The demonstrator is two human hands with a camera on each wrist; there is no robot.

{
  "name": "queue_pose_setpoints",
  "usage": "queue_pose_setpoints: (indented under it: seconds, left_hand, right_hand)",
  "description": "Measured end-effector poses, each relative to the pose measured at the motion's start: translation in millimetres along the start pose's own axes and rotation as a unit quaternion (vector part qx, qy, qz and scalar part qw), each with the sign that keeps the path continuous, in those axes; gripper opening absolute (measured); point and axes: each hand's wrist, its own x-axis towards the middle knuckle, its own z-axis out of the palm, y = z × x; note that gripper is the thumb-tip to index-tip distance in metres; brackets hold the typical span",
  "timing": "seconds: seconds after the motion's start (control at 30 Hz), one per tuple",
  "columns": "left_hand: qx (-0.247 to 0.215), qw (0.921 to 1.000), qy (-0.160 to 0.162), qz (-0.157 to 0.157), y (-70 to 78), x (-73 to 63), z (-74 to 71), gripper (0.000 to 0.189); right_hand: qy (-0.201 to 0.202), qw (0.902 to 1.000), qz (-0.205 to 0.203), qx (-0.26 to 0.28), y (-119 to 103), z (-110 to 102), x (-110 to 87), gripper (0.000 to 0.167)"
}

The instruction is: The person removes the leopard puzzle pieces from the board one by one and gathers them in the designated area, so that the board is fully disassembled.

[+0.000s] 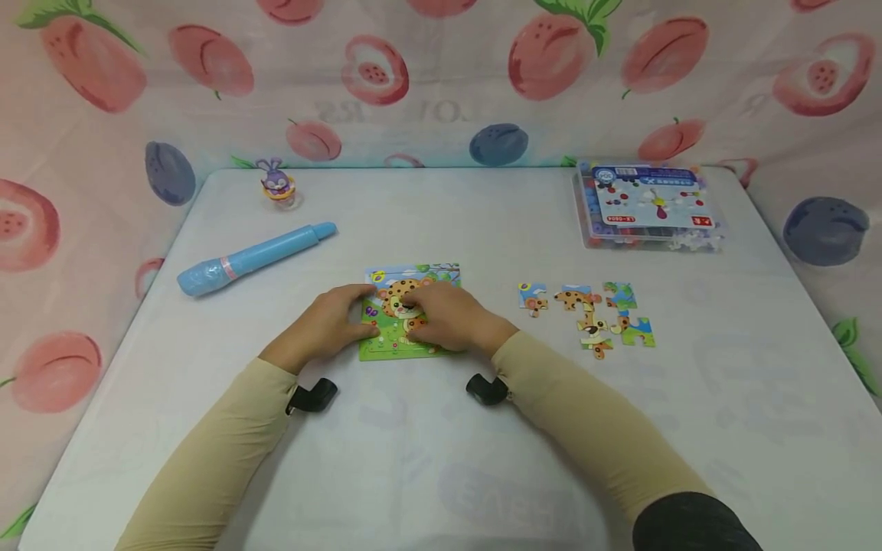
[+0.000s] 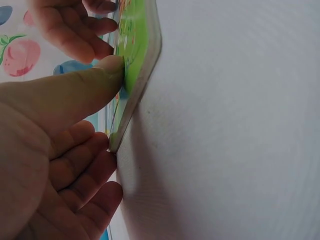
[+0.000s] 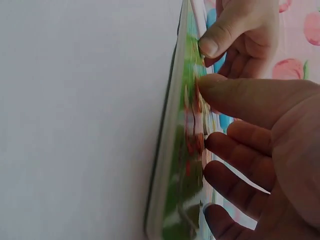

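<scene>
A jigsaw puzzle board (image 1: 386,350) with a spotted cartoon animal on green grass lies flat on the table before me. At its left side my left hand (image 1: 324,325) rests, thumb on the face near the edge and index finger touching higher up. My right hand (image 1: 451,315) reaches over the board's right part, thumb and fingertips touching the picture and hiding some of it. The right wrist view has those fingertips (image 3: 212,90) against the board's face. From the left wrist, the left thumb (image 2: 100,82) lies on the green border.
To the right lie several loose puzzle pieces (image 1: 592,325). Behind them stands a clear plastic case (image 1: 648,207) of coloured parts. A blue microphone-shaped toy (image 1: 258,260) and a small purple rabbit figure (image 1: 277,184) are at the left. White cloth covers the table (image 1: 386,474).
</scene>
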Motion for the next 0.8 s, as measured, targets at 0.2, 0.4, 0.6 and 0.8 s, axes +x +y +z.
queue_pose_setpoints:
  seconds: [0.2,0.4,0.6,0.8]
  left_hand:
    - [-0.005,1.0,0.0,-0.001,0.0,0.0,-0.1,0.07]
    - [-0.004,1.0,0.001,0.002,0.1,0.1,-0.3,0.071]
    - [-0.002,1.0,0.001,0.007,0.3,0.1,-0.4,0.07]
    - [0.003,1.0,0.002,0.006,0.2,0.5,-0.8,0.07]
  right_hand:
    - [0.013,0.9998,0.0,-0.012,-5.8,3.3,5.1,0.052]
    - [0.016,0.9998,0.009,0.006,-9.0,3.9,7.0,0.052]
    - [0.02,0.9995,0.006,0.023,-9.0,5.2,8.1,0.052]
    - [0.007,0.9992,0.014,0.036,-10.7,4.7,8.0,0.063]
